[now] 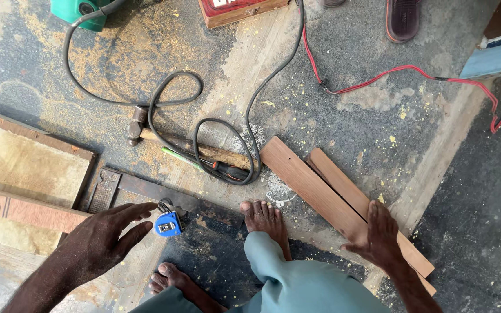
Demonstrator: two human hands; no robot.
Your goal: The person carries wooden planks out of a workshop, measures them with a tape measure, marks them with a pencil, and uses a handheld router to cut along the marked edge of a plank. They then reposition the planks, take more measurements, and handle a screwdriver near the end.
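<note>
Teal cloth covers the person's legs at the bottom edge, with two bare feet planted on dusty grey concrete, one foot (pixel 266 223) ahead of the other (pixel 172 279). Beside them the left hand (pixel 102 240) hovers with fingers spread and loosely curved, holding nothing; its fingertips sit just beside a small blue tape measure (pixel 167 224) that lies at the edge of a dark flat metal bar (pixel 163 194). On the other side, the right hand (pixel 378 235) lies flat, fingers together, pressed on the near end of a smooth reddish-brown wooden plank (pixel 311 188). A second, narrower plank (pixel 343 185) lies touching it along its far edge, both running diagonally away from the person.

Left of the bar, rough sheets of board (pixel 24 168) with worn wooden frames crowd the floor's edge. Between the feet and the planks there is a patch of bare floor, speckled with sawdust.

Farther out, a hammer (pixel 146 132) with a worn wooden handle lies under loops of black cable (pixel 172 95), a green-handled screwdriver (pixel 189 160) close beside it. A thin red wire (pixel 389 74) snakes across the open concrete to the right. At the far edge sit a green power tool (pixel 82 11), a red wooden box (pixel 239 10) and a dark sandal (pixel 402 18).
</note>
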